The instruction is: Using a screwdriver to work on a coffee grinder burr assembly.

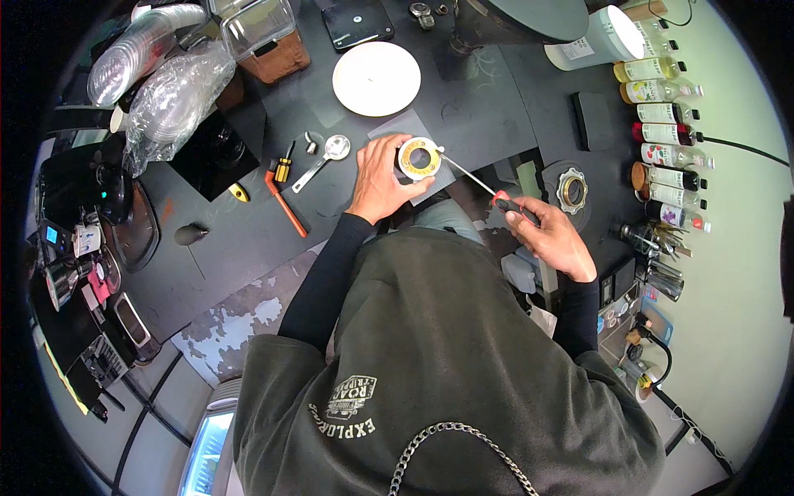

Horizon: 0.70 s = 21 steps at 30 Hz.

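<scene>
My left hand (382, 177) grips a round white piece with a yellow ring face (406, 157) and a dark hole in its middle, held over a grey sheet (389, 126) at the table's near edge. In my right hand (552, 240) is a screwdriver (468, 172) with a red and black handle. Its long shaft slants up to the left, and its tip meets the right side of the round piece; whether it sits in a screw is too small to tell. A metal scoop (335, 148) lies left of my left hand.
Left of the scoop lie a yellow-black screwdriver (284, 169) and an orange-handled tool (286, 207). Beyond my hands is a white round plate (376, 78). A scalloped metal ring (571, 190) rests at right, near several syrup bottles (666, 134). Plastic-wrapped lids (178, 103) stand far left.
</scene>
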{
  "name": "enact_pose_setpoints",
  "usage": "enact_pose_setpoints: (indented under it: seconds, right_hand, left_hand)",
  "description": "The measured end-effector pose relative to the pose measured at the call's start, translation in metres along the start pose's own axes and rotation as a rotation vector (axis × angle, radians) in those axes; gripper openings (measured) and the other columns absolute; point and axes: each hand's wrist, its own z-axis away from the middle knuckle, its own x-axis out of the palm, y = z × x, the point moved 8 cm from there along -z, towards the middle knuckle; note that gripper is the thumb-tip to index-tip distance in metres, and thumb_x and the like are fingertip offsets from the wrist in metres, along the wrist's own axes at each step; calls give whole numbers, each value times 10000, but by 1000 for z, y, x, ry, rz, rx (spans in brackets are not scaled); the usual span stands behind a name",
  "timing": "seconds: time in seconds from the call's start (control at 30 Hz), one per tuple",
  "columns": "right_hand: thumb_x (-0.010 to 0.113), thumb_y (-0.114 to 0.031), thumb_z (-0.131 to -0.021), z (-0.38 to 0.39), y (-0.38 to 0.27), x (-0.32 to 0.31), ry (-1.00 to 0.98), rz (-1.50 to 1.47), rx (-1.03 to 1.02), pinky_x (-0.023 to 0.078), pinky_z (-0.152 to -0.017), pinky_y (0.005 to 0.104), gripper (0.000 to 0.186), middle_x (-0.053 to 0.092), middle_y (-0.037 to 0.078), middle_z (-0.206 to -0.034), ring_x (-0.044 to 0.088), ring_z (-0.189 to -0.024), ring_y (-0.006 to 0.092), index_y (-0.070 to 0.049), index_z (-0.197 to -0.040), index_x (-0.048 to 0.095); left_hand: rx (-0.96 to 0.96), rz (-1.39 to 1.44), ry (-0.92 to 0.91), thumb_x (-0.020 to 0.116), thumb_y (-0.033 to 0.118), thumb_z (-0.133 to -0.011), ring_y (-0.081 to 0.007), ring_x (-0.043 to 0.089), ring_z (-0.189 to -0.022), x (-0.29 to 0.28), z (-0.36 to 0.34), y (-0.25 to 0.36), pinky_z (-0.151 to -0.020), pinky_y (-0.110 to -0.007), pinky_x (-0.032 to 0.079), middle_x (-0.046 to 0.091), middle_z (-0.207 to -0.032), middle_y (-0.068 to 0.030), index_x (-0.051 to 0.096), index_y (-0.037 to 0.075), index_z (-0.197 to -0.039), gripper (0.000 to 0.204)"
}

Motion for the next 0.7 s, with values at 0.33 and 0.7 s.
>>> enact_pose_setpoints:
  seconds: [0.33, 0.7]
  right_hand:
    - [661, -333, -976, -10, -35, 10, 86, 165, -128, 490, -645, 349, 413, 662, 120, -734, 640, -659, 190, 2, -1216, 692]
    - [596, -308, -1017, -25, -65, 4, 21, 351, -98, 413, -547, 304, 356, 515, -1, -647, 476, -547, 80, -15, -1183, 711]
  left_hand:
    - [-265, -3, 140, 917, 415, -699, -298, 549, -1216, 4, 15, 0, -1061, -445, 352, 600, -1283, -104, 513, 72, -1322, 819]
    - [-229, 23, 163, 882, 413, -726, -277, 552, -1248, -2, 14, 1, -1069, -444, 352, 632, -1286, -85, 559, 101, -1354, 771]
